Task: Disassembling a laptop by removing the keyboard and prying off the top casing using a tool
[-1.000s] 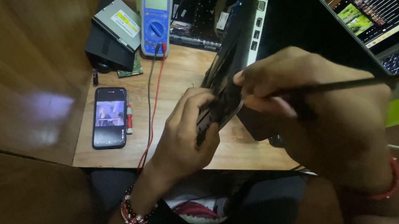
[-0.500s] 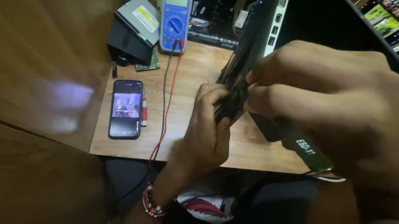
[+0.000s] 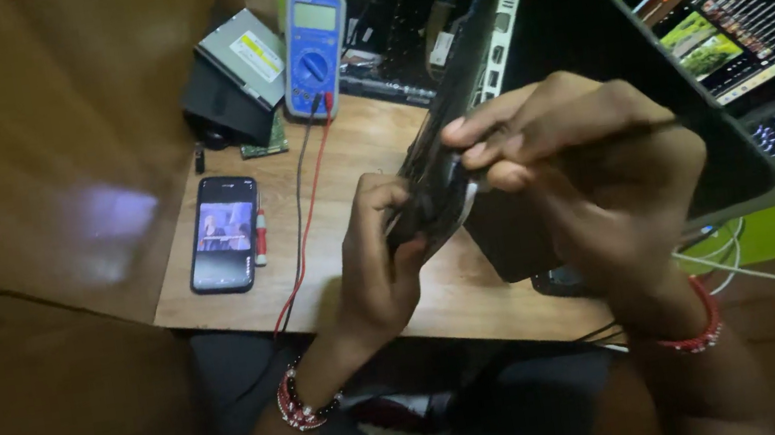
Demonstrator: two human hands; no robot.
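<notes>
the left hand (image 3: 380, 269) grips the lower corner of a black laptop shell (image 3: 487, 62), which stands tilted on edge above the wooden desk (image 3: 338, 154), its port side facing the camera. the left fingers (image 3: 375, 199) curl around the shell's rim, thumb side pressing into the seam. the right hand (image 3: 596, 188) comes in just right of that corner, its fingers (image 3: 496, 126) pressed together and pinching a thin dark tool (image 3: 633, 129) whose tip points into the same seam; the tool's exact kind is too blurred to tell.

judging by how things lie, the shell is only partly worked open: the seam at the gripped corner shows a slight gap, while the rest of the edge looks closed, so most of the separating seems left to do.

left of the shell, on the desk, lie a smartphone (image 3: 223, 232) with a lit screen, a blue multimeter (image 3: 314, 51) with red and black leads, and an optical drive (image 3: 243, 54). right of the shell, an open laptop (image 3: 756, 34) shows a lit screen.
</notes>
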